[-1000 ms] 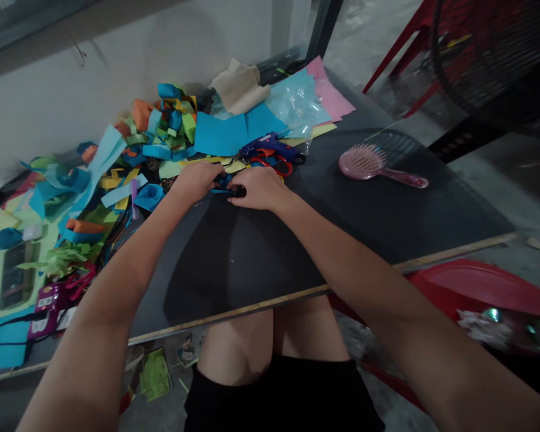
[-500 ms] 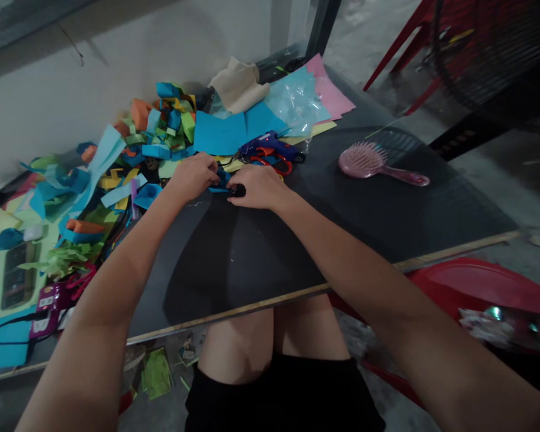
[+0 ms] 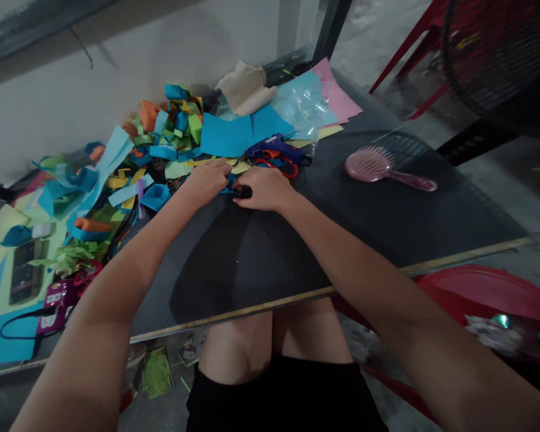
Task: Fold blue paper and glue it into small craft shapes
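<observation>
My left hand point(image 3: 210, 180) is closed at the fingertips on a small piece of blue paper point(image 3: 229, 187), low over the dark table. Close beside it, my right hand point(image 3: 264, 187) is curled, with the rounded black end of an object point(image 3: 244, 191) poking out under its fingers. The fingers hide most of that object, so its kind is unclear. Just behind my hands lie a blue glue gun point(image 3: 276, 146) and red-handled scissors point(image 3: 288, 168). Blue paper sheets point(image 3: 227, 133) lie beyond them.
Folded coloured paper pieces point(image 3: 164, 129) are heaped at the back left. A phone point(image 3: 26, 271) and a magenta power strip point(image 3: 56, 303) lie at the left. To the right is a pink hairbrush point(image 3: 373, 164). A fan point(image 3: 490, 60) stands past the table's right edge.
The camera view has shifted slightly, so the table and its things sit further right. Less of the blue paper shows between my hands, which stay close together at the same spot on the table.
</observation>
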{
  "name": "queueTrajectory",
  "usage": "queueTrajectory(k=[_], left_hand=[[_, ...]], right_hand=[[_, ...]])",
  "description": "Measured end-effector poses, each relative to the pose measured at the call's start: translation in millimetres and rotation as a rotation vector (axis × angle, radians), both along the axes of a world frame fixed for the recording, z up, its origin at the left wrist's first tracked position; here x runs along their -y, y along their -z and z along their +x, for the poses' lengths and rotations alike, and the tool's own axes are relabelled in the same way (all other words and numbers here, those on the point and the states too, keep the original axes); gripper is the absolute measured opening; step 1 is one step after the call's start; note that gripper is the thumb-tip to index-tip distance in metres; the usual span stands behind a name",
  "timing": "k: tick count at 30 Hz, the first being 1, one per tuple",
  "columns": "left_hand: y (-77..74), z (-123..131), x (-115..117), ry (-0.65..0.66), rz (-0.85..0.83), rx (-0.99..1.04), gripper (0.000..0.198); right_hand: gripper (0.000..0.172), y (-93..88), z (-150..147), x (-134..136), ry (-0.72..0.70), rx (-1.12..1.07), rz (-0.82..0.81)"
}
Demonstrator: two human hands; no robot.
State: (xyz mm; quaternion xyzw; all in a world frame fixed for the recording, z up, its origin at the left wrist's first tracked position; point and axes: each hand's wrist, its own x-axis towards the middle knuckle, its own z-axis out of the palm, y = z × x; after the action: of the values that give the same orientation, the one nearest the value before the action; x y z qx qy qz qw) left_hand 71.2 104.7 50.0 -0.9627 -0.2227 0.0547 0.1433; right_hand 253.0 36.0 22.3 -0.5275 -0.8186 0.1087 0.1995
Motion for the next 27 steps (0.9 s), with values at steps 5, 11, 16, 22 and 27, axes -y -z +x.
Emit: queueTrajectory(k=[5,11,16,22,27], left_hand=[[4.8,-3.4,3.7,-0.072,0.001,0.045,0.025],[3.6,-8.1,10.5,-0.058,0.097,0.04,0.026],[3.0,-14.1,14.8,-0.056,0.144,0.071,0.027],[4.6,-10.1,13.9,-0.09,0.113,0.095,0.028],[5.4,2.2,13.7,-0.185,0.087,0.074,0.026]], right_hand=[[0.027,-3.4,-0.3,0.7,0.003,0.048,-0.005],[0.026,-5.8,2.5,1.0,0.031,0.038,0.0],[0.031,-5.1,12.9,-2.0,0.1,-0.023,0.054],[0.028,-5.3,11.5,-1.9,0.102,0.008,0.082],[0.028,-4.9,4.9,0.5,0.115,0.015,0.115]])
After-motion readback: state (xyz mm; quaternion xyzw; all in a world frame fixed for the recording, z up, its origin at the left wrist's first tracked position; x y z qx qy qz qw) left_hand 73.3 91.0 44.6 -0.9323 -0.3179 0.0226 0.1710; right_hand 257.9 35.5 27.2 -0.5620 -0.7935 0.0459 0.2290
